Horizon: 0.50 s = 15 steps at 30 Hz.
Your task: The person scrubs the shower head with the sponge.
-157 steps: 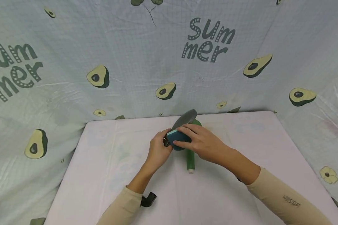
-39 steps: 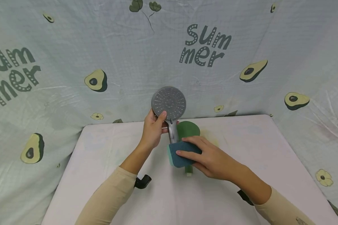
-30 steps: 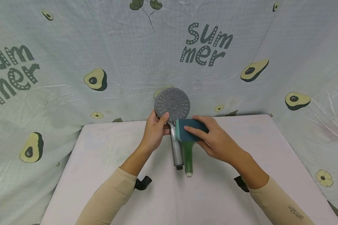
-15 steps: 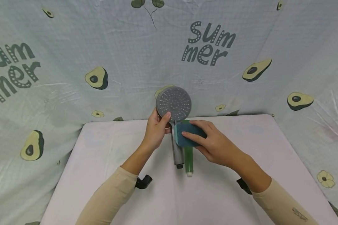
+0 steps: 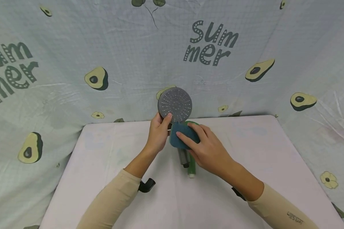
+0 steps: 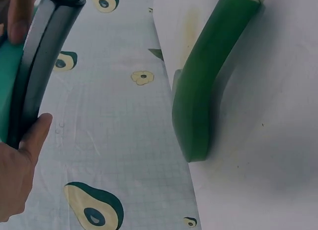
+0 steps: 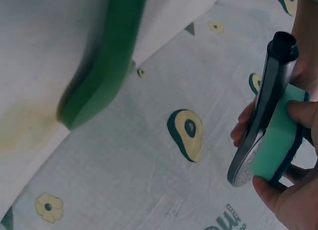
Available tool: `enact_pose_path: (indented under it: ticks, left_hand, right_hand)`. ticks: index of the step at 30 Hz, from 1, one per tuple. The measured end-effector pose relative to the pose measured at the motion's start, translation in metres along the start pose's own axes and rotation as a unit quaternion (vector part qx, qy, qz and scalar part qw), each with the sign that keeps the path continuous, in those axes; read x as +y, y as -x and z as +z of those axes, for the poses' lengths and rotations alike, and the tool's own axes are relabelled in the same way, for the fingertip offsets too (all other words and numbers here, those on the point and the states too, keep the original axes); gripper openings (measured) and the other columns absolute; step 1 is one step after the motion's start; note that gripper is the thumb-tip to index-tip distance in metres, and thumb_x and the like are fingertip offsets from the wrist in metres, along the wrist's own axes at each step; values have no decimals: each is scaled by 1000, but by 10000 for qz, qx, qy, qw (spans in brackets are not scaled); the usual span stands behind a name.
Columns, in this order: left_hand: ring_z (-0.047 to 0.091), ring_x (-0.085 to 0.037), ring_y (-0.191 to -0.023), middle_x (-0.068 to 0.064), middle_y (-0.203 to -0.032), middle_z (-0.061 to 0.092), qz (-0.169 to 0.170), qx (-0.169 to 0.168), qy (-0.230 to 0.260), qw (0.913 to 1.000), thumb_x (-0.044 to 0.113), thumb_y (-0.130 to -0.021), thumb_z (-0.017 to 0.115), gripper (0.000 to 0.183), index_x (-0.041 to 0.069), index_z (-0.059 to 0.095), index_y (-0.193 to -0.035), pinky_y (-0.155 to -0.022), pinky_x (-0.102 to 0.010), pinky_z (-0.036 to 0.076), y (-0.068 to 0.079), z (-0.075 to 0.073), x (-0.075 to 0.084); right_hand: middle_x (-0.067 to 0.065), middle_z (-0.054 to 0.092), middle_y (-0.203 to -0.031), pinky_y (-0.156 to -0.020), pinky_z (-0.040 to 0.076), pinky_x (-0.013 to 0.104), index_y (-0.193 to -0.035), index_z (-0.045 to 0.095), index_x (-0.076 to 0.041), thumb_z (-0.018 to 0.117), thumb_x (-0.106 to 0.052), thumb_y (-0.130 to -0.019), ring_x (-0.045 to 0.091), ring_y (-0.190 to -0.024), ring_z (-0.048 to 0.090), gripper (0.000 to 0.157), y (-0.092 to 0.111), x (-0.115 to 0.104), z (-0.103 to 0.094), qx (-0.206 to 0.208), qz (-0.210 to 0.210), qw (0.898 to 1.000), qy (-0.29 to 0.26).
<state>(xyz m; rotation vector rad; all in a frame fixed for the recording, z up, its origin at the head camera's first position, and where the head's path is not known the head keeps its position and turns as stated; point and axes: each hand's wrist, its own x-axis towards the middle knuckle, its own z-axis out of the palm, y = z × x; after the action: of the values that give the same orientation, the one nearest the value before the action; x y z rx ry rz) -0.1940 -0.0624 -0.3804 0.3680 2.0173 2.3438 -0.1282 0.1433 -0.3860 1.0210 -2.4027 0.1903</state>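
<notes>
My left hand (image 5: 157,132) grips a grey and silver shower head (image 5: 175,103) near its neck, thumb by the rim. Its round nozzle face is turned toward the head view. In my right hand (image 5: 210,148) is a dish sponge (image 5: 182,135), dark blue on one side and pale green on the other. The sponge lies over the upper handle and hides the neck in the head view. From the right wrist, the sponge's green side (image 7: 280,135) faces the shower head (image 7: 268,86). The threaded handle end points down, toward me.
Behind the handle, a green shower-head-shaped thing (image 5: 192,168) with a white end lies on the pink-white table (image 5: 126,178). A printed avocado cloth (image 5: 132,63) hangs at the table's back edge. A black wrist-mount piece (image 5: 147,185) sticks out by the left sleeve.
The shower head, edge-on several seconds ago, now shows its nozzle face. The sponge went from low on the handle up to the neck, then left across the handle. My left hand has barely moved lately.
</notes>
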Motion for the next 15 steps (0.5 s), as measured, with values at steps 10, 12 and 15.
enact_pose_path:
  ticks: [10,12,15]
  left_hand:
    - [72,-21,-103,-23,-131,63,222,-75,-376,9990,21,-113,41,38,2,46,-145,-73,-25,63,1,-5,0]
    - [72,-26,-106,-23,-131,63,187,-58,-455,9988,20,-113,42,37,0,46,-145,-73,-25,63,0,-6,-2]
    - [71,-30,-109,-24,-131,64,175,3,-633,9978,19,-113,43,37,-1,47,-143,-73,-24,63,-1,-7,-3]
  right_hand:
    - [19,46,-152,-107,52,51,-150,54,-26,81,-15,-90,41,-132,51,67,-5,6,-5,-356,-203,9986,-325]
    - [18,48,-151,-106,53,50,-149,56,-27,82,-15,-89,40,-132,51,66,-1,6,-4,-483,-404,9971,-416]
    - [17,51,-149,-105,54,48,-146,59,-28,82,-14,-88,38,-131,52,64,7,3,2,-621,-737,9941,-492]
